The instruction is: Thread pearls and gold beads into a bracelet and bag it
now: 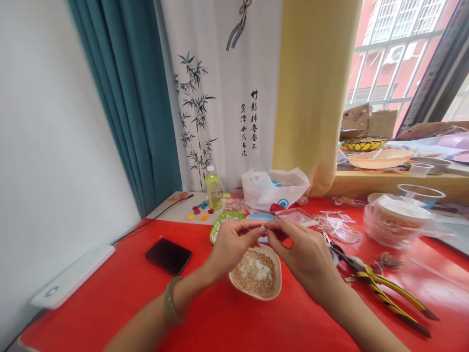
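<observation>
Two-handed grip: my left hand [227,244] and right hand [307,252] pinch one tiny silvery piece [264,229]; fine fingertip step, next likely wanting steadiness.

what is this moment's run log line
left hand + right hand: pinching tiny silvery piece | below: cream rounded-square bowl, gold beads

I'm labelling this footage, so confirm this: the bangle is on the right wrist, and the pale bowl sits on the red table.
The wrist is wrong: in the head view, the bangle is on the wrist of the left hand. The pale bowl does sit on the red table.
</observation>
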